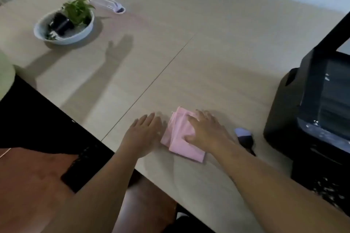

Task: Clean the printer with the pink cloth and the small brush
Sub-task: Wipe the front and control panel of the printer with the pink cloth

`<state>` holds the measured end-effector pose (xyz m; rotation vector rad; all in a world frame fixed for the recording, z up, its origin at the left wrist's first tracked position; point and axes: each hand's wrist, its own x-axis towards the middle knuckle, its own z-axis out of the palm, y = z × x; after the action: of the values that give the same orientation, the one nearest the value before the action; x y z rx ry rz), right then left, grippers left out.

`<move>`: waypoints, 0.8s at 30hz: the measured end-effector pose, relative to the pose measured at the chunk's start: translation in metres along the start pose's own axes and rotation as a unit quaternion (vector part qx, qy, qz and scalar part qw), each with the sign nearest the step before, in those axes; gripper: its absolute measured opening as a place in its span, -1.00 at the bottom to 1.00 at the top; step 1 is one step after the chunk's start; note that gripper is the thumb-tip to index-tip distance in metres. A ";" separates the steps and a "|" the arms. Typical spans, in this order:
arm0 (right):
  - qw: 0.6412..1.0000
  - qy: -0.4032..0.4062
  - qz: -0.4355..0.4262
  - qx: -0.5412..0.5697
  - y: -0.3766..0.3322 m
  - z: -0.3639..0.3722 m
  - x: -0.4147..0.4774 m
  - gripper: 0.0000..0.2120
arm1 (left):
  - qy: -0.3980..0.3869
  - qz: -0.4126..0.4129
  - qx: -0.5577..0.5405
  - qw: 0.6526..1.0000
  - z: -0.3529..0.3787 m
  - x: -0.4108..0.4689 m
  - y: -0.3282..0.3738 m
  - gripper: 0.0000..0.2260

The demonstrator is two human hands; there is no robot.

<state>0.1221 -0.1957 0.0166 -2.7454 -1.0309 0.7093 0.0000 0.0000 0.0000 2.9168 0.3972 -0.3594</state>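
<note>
Printer (322,104) cut off rt; brush (244,136) partly behind right hand (206,130).

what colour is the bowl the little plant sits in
Pale blue-white bowl, seen in the head view at the table's far left.

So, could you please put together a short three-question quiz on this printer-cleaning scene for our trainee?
1. True or false: the right hand rests on the pink cloth.
2. Where does the small brush lie?
A. Inside the white bowl
B. On the table between the cloth and the printer
C. In the left hand
3. Fill in: the left hand lies flat and ____, just beside the cloth.

Key
1. True.
2. B.
3. Empty: its fingers are spread and hold nothing.
</note>
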 end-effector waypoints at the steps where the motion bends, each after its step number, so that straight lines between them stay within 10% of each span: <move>1: 1.000 -0.016 0.010 -0.006 -0.003 0.007 0.003 -0.18 | -0.004 0.001 0.007 1.000 0.004 0.001 -0.003 -0.45; 7: 0.998 0.013 0.018 -0.058 -0.020 0.040 0.013 0.03 | 0.003 0.014 0.009 1.000 0.031 0.002 -0.020 -0.47; 14: 0.985 0.156 0.026 -0.066 -0.032 0.051 0.009 -0.57 | 0.010 0.017 0.018 1.000 0.032 -0.002 -0.023 -0.44; 24: 0.985 0.167 0.030 -0.023 0.004 0.012 -0.060 -0.64 | 0.047 0.112 -0.007 0.993 -0.017 0.036 0.019 -0.47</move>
<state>0.0799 -0.2379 0.0282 -2.8113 -0.9021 0.2191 0.0424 -0.0060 0.0100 2.9322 0.0811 -0.1878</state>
